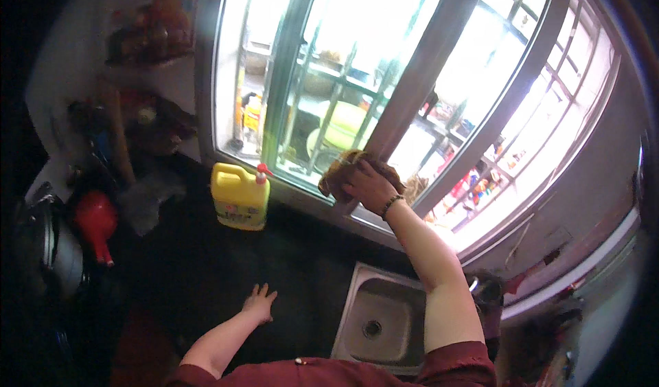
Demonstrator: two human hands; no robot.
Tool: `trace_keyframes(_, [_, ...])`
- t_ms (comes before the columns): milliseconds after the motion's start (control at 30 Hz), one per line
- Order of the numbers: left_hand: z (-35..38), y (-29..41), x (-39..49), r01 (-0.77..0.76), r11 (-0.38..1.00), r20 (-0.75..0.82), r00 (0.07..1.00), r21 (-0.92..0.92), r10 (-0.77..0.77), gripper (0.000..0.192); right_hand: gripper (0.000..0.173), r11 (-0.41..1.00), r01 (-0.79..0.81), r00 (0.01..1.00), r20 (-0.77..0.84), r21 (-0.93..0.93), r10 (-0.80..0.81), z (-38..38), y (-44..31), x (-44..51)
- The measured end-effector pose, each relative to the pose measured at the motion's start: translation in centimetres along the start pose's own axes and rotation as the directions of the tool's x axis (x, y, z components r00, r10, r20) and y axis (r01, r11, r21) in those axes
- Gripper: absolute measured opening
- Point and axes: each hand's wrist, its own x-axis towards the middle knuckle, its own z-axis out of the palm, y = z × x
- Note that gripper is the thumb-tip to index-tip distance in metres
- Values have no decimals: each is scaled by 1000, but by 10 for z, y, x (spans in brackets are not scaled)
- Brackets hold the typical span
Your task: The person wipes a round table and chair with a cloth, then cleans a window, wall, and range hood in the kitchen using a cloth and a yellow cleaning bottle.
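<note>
My right hand [375, 187] is stretched out to the window and grips a brown cloth [337, 173]. The cloth is bunched against the lower part of the upright window frame bar [417, 73]. A dark beaded bracelet [393, 206] circles my right wrist. On the dark countertop [304, 273] my left hand [259, 303] rests with its fingers spread, holding nothing. A yellow plastic jug [240, 197] with a red pump top stands by the sill, beyond my left hand. Its label bears writing.
A stainless steel sink [381, 315] is set into the counter below my right arm. Red plastic ladle-like ware [97, 222] and pans [64, 253] are at the far left. Metal bars [340, 85] stand behind the glass. A dim shelf [149, 60] with items hangs at upper left.
</note>
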Motion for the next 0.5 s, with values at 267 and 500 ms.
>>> trace_keyframes(267, [-18, -115, -76, 260, 959, -29, 964, -116, -265, 94, 28, 960, -247, 954, -207, -134, 217, -69, 86, 22])
trace_keyframes(500, [-24, -177, -68, 317, 939, 246, 928, -131, -279, 92, 35, 674, -738, 502, -700, -40, 508, -199, 255, 48])
